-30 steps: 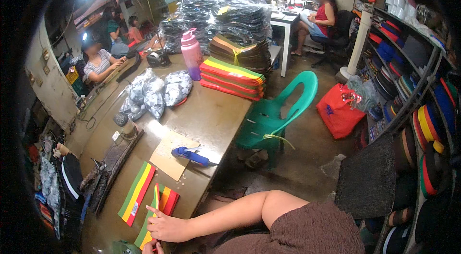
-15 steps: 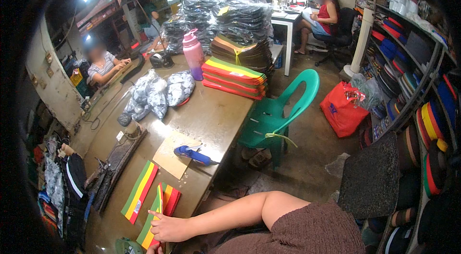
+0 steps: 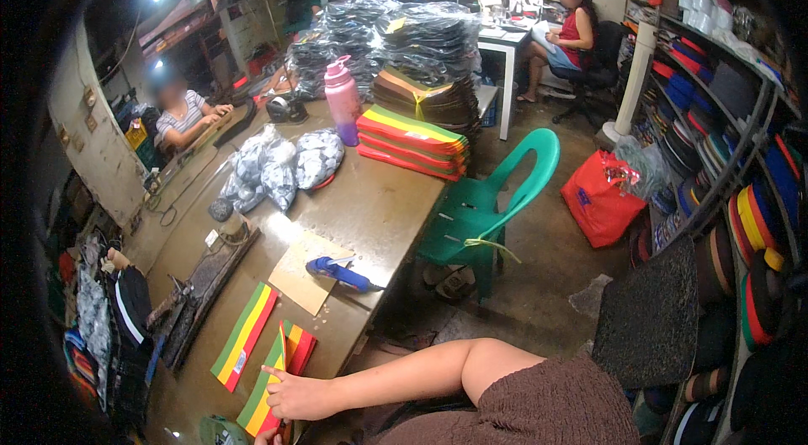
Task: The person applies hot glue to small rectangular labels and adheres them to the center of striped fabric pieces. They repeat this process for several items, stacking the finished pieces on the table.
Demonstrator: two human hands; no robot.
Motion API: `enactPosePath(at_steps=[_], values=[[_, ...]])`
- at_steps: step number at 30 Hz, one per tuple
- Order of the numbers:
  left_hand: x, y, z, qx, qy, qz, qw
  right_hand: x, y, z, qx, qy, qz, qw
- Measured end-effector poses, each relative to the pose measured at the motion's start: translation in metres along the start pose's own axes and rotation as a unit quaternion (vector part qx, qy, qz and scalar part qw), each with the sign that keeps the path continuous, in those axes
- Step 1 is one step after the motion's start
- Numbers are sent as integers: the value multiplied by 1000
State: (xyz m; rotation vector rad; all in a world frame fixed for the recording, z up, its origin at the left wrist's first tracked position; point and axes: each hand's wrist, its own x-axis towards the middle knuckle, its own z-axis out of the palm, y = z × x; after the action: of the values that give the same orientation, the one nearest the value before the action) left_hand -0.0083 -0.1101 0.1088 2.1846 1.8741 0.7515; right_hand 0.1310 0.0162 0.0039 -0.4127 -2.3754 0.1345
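A green, yellow and red striped band [image 3: 268,394] lies at the table's near edge under my hands. Over it, my right hand [image 3: 295,395] has its index finger stretched along the band and the other fingers curled in against it. Only the fingertips of my left hand [image 3: 268,437] show at the lower edge of the picture, closed at the band's near end. Beside this band are a shorter red-and-yellow striped piece [image 3: 300,347], partly covered, and another flat striped band [image 3: 245,336] with a small white label.
A blue glue gun [image 3: 338,272] rests on a cardboard sheet [image 3: 296,285]. Farther off stand bagged grey pieces [image 3: 265,167], a pink bottle [image 3: 341,100] and a striped stack [image 3: 412,142]. A green chair [image 3: 513,184] is right of the table; people sit beyond.
My hands keep nearly the same place on the striped band. The view has shifted slightly. In the background, a person behind the wrapped stacks has moved to the right and more upright.
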Motion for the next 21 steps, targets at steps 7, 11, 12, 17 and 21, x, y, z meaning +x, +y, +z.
enactPosePath(at_steps=[7, 11, 12, 17, 21], values=[[3, -2, 1, -20, -17, -18, 1000, 9, -4, 5, 10, 4, -19, 1000], [3, -1, 2, -28, -15, -39, 999, 9, -7, 11, 58, 7, -10, 998], [4, -1, 1, -35, -19, -42, 998, 9, -7, 11, 35, 10, -19, 999], [6, -3, -2, -64, -32, -52, 996, 11, -5, 5, 25, -23, -32, 999], [8, -13, -6, -66, -41, -46, 996, 12, -2, -6, 1, -28, -30, 999]])
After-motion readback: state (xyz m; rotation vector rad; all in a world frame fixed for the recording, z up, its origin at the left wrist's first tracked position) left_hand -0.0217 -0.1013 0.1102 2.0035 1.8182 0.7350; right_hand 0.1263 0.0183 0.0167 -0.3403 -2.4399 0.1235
